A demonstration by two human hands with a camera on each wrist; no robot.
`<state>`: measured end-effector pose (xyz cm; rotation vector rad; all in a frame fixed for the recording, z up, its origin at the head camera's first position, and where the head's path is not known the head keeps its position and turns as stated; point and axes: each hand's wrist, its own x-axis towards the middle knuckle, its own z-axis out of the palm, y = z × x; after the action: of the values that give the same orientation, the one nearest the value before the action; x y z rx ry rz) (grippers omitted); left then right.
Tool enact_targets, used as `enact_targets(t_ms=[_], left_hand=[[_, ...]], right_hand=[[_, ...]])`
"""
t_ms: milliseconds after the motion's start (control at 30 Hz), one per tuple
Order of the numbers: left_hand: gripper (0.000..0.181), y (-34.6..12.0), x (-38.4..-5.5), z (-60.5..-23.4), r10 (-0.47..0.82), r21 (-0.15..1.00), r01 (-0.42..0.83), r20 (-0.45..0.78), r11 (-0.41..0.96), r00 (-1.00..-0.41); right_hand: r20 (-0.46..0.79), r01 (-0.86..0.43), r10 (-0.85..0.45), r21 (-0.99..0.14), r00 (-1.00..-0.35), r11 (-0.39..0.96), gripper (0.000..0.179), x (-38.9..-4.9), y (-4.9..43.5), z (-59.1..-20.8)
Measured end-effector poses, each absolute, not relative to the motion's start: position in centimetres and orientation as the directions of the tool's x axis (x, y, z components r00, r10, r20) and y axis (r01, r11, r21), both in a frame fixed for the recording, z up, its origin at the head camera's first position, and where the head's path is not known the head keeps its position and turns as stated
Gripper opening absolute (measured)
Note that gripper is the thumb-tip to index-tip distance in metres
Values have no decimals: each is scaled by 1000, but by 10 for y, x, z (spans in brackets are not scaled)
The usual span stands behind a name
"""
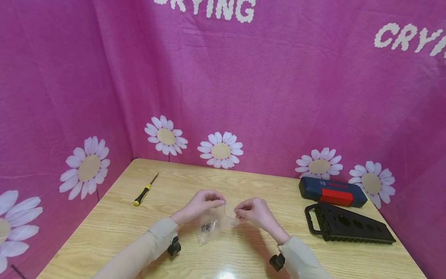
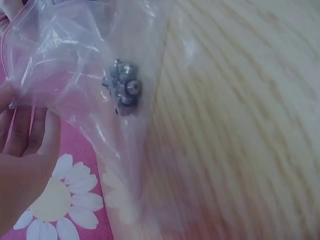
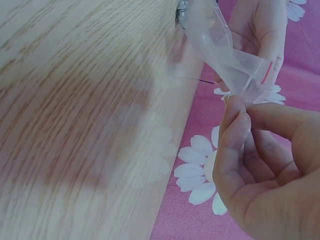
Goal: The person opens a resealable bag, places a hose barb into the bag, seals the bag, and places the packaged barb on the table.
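Between the two hands hangs a clear plastic zip bag (image 1: 216,221), with a red line along its top in the right wrist view. Small dark metal screws (image 2: 123,87) are bunched low inside it. My left hand (image 1: 203,204) pinches one side of the bag near its mouth. On the opposite side, my right hand (image 1: 256,212) pinches the bag's edge between thumb and index finger (image 3: 272,117). The bag is held above the wooden table (image 1: 240,255), its lower corner pointing down and toward me.
A yellow-and-black screwdriver (image 1: 143,195) lies at the table's back left. Over on the right are a blue and red Bosch case (image 1: 331,192) and a black holder with round holes and a handle (image 1: 355,224). Pink cloth with daisies (image 1: 216,77) hangs behind the table.
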<state>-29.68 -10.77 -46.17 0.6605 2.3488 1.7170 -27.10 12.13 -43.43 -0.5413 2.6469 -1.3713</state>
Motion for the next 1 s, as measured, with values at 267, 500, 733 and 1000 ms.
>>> enact_targets(t_ms=[267, 500, 733, 1000], left_hand=[[22, -102, -293, -452, 361, 948, 224, 132, 226, -923], [23, -97, -291, -441, 308, 955, 230, 166, 186, -937], [23, -97, -290, -436, 304, 971, 210, 167, 114, -938], [25, -99, -287, -433, 287, 975, 206, 176, 79, -942]], right_hand=[[91, -299, -371, -776, -924, 556, 14, -274, 128, -420], [176, -406, -409, -703, -895, 585, 14, -283, 135, -403], [207, -477, -470, -658, -858, 582, 13, -290, 137, -389], [231, -516, -492, -622, -840, 589, 12, -292, 135, -381]])
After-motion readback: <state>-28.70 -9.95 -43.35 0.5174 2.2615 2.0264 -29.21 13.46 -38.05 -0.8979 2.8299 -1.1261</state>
